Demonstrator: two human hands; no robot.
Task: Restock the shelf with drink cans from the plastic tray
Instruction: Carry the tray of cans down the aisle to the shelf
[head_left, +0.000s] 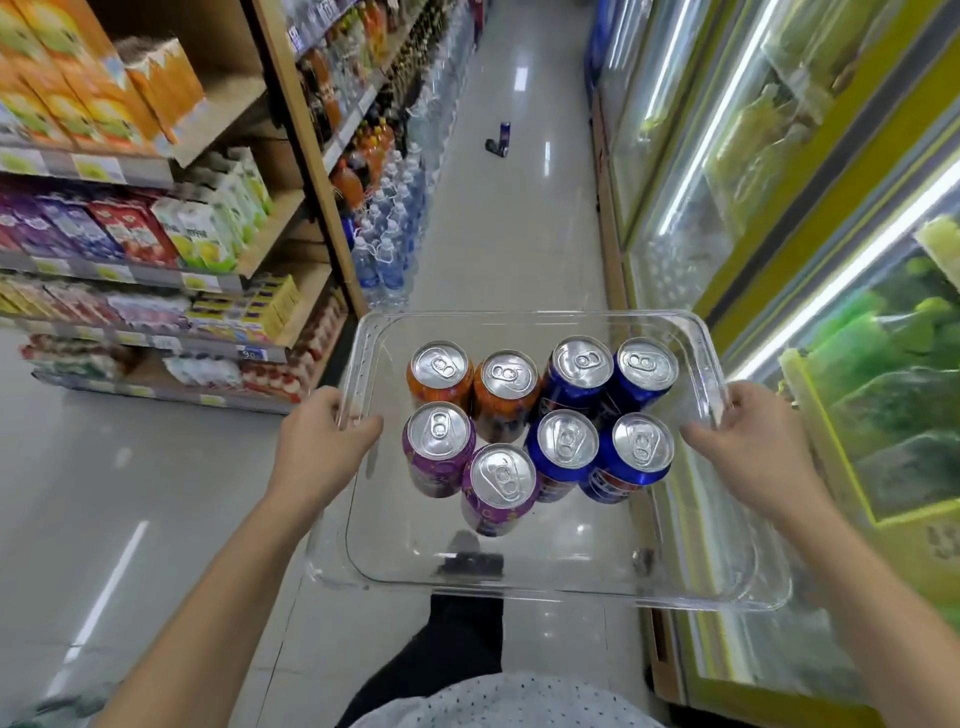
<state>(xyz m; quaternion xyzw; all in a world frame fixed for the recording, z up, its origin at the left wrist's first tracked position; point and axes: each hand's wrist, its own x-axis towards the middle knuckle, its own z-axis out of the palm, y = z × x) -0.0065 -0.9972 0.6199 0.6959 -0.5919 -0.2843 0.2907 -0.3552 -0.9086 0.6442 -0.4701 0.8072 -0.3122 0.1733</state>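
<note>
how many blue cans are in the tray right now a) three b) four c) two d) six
b: four blue cans stand upright on the right side of the tray, beside two orange cans and two purple cans, while the left hand and right hand hold its side rims.

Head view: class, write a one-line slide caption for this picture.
Left hand and right hand carry a clear plastic tray of eight upright drink cans down a shop aisle.
</note>
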